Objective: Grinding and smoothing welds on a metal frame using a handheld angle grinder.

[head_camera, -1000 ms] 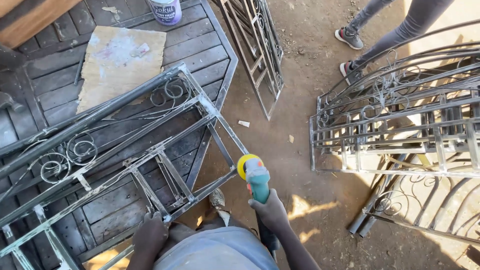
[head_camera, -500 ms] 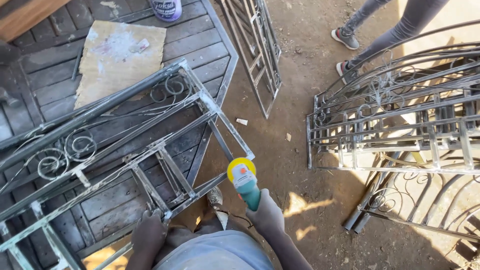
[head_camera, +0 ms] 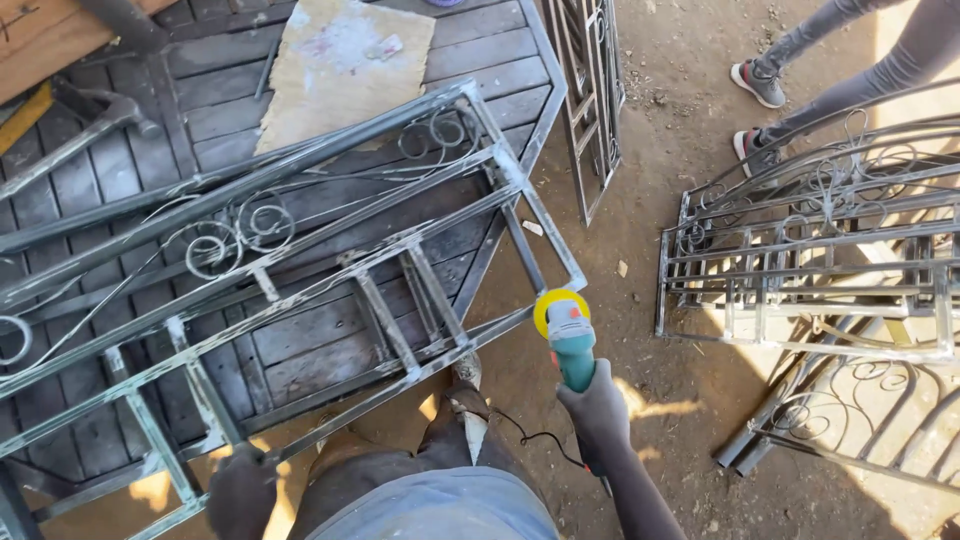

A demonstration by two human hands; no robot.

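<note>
- Right hand [head_camera: 598,405] clamped round the teal body of an angle grinder [head_camera: 567,335], yellow guard/disc end pointing away from the person, just beside the near right corner of the metal frame [head_camera: 400,250].
- Grinder held over bare dirt ground [head_camera: 640,200], disc close to the frame's corner bar; can't tell if touching.
- Black cord [head_camera: 535,437] trails from grinder back toward the person's legs.
- Left hand [head_camera: 240,485] at bottom of view, closed on the frame's near edge bar, well apart from the right hand.
- Frame: grey steel w/ scroll curls & straight cross bars, lying tilted across a dark slatted bench [head_camera: 210,110], right end overhanging the bench edge.
- Pale worn board [head_camera: 340,65] lies flat on the bench beyond the frame.
- Hammer [head_camera: 95,115] at far left of bench, partly under the frame's rails.
- Narrow grille panel [head_camera: 590,90] stands on edge beside the bench, top centre.
- Stack of scrolled metal grilles [head_camera: 820,260] on the ground to the right, well apart from the grinder.
- Another person's legs [head_camera: 850,70] in grey trousers & sneakers, top right, just behind that stack.
- Wearer's own shoe [head_camera: 466,372] on the ground under the frame's near edge.
</note>
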